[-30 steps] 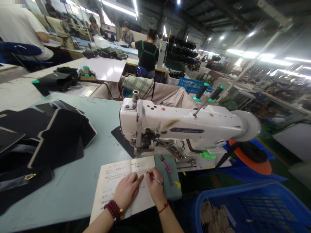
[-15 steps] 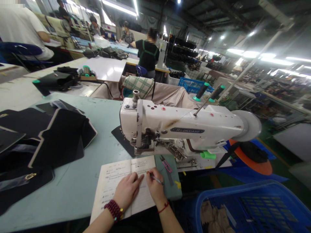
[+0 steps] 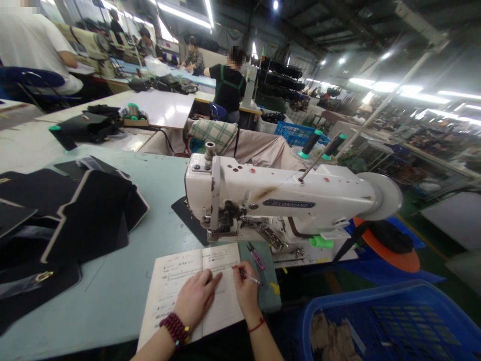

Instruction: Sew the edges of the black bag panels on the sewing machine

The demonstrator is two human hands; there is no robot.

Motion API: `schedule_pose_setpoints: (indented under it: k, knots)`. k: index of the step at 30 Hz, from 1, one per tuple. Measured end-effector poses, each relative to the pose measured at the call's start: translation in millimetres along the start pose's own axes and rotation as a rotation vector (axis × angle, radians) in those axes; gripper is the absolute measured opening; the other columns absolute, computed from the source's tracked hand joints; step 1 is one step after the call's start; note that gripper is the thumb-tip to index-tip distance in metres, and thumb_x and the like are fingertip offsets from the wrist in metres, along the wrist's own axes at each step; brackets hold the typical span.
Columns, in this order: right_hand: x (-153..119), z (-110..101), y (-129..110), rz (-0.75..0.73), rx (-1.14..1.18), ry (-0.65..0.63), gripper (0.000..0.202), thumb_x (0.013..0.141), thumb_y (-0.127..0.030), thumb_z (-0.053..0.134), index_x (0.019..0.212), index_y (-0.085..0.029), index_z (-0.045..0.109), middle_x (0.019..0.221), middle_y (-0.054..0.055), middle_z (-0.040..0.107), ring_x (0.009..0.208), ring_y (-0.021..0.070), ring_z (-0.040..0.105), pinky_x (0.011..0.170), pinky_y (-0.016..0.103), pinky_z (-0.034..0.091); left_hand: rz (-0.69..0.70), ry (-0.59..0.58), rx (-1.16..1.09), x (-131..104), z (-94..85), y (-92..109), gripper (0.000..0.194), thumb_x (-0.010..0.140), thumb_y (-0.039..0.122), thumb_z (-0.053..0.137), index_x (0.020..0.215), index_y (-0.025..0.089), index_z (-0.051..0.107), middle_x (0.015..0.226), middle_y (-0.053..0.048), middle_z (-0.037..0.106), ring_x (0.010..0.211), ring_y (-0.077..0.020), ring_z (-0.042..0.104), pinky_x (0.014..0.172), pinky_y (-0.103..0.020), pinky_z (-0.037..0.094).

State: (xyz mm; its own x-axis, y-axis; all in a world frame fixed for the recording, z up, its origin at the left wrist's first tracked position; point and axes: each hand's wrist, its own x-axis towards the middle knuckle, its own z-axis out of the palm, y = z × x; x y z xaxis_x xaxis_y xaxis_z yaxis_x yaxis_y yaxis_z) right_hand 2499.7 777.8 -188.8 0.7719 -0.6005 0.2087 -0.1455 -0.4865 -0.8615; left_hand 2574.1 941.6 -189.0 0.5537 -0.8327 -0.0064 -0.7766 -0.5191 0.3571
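Observation:
An open notebook (image 3: 161,296) with handwritten lines lies at the front edge of the pale green table. Across its middle rests my left hand (image 3: 197,296), laid on the pages with the fingers stretched out and holding nothing. At the right page's edge my right hand (image 3: 246,288) grips a pen (image 3: 251,277), its tip end near the paper. Just beyond that hand are thread snips (image 3: 256,255) with pink handles, lying on the table beside a small dark strip (image 3: 263,281). Behind the notebook stands a white sewing machine (image 3: 285,185).
Black cut pieces (image 3: 93,215) with pale edges are piled at the left. A blue plastic basket (image 3: 319,301) holding brown cloth stands low at the right. Thread cones (image 3: 310,143) rise behind the machine. Several people work at tables farther back, one a person in a green-strapped apron (image 3: 229,80).
My right hand, with the pen in it, has shifted a little to the right across the page towards its edge. My left hand stays in about the same place.

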Motion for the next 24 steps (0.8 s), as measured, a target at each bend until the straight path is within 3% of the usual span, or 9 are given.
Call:
schedule_pose_setpoints:
  k: [24]
  knots:
    - [0.5, -0.5, -2.6, -0.001, -0.031, -0.003, 0.019, 0.090, -0.024, 0.048, 0.073, -0.016, 0.050, 0.064, 0.000, 0.053, 0.060, 0.0098, 0.049, 0.057, 0.019, 0.038, 0.007, 0.004, 0.003, -0.4, 2.6, -0.8, 0.042, 0.092, 0.018, 0.038, 0.133, 0.024, 0.047, 0.101, -0.007, 0.052, 0.090, -0.0217, 0.050, 0.078, -0.037, 0.045]
